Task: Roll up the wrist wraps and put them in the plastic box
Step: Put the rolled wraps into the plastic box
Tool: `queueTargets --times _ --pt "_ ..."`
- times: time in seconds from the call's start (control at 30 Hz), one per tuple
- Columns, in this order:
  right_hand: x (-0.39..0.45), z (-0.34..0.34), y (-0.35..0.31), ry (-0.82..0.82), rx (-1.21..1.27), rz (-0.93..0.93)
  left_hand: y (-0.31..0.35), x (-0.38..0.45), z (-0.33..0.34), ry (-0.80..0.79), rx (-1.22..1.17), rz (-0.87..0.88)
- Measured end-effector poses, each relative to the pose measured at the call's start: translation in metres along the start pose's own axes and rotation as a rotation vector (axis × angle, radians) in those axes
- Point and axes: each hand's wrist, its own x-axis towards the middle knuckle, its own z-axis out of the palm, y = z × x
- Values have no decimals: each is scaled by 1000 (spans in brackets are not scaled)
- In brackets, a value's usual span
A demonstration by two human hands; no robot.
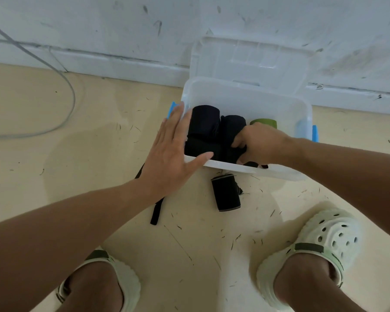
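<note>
Showing: a person crouched over a clear plastic box (279, 109) on the floor (99, 143), seen from the head camera.
Plastic box: stands against the white wall (122, 25), open; its clear lid (252, 57) leans upright behind it. Blue latches (315, 133) show at both short ends.
Rolled wraps in box: three black rolled wrist wraps (204, 119) lie packed together in the left half of the box, touching one another; a green roll (265, 122) lies just beside them to the right, partly hidden by the right hand.
Left hand (171, 152): grip spread, fingers straight and flat against the left end of the box; the thumb lies over the near rim.
Right hand (261, 143): reaches into the box from the right; grip curled, fingers pinching a black rolled wrap at the near wall, and a short black strap end shows under the hand at the rim.
Wrap outside box: one black rolled wrap with grey edge (226, 192) lies on the floor just in front of the near wall.
Loose strap (155, 212): a black unrolled strap lies on the floor under the left forearm.
Footwear: pale green perforated clogs (324, 244) on both feet.
Cable (61, 70): a grey cable curves over the floor at left.
Writing: no legible brand or label.
</note>
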Motion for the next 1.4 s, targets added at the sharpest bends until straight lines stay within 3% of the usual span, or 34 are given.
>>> queueTargets --times 0.07,0.13,0.2,0.27,0.33,0.37,0.43,0.53,0.67,0.83,0.97,1.07,1.17,1.3,1.4 --pt "-2 -5 -1 99 49 28 -9 -16 -3 86 -96 -125" --pt "-7 -8 -10 330 228 30 -26 -31 -6 181 -145 -363" --pt "-20 -11 -30 575 432 -82 -47 -43 -10 192 -139 -608" --pt "-38 -10 -56 684 526 -247 -65 -52 -13 112 -116 -744" --pt "-48 6 -81 632 518 -417 -73 -56 -16 0 -169 -837" --pt "-51 17 -91 506 538 -422 -73 -56 -17 -44 -223 -876" --pt "-55 39 -107 135 609 -252 -70 -56 -13 -107 -293 -904" --pt "-50 74 -119 -279 847 68 -63 -57 -7 -138 -274 -858" --pt "-34 97 -130 -392 1209 330 -50 -62 2 -179 -317 -825" --pt "-20 105 -133 -273 1309 351 -34 -67 13 -310 -320 -807" --pt "-23 102 -135 -298 1297 399 -30 -72 10 -327 -277 -789" --pt "-36 94 -136 -285 1288 339 -27 -84 5 -223 -336 -716" --pt "-63 81 -138 -197 1279 201 -19 -87 -5 -98 -358 -530" --pt "-105 63 -131 4 1229 120 6 -66 -28 119 -449 -177" --pt "-123 40 -115 200 1218 48 29 -36 -36 285 -469 -78"
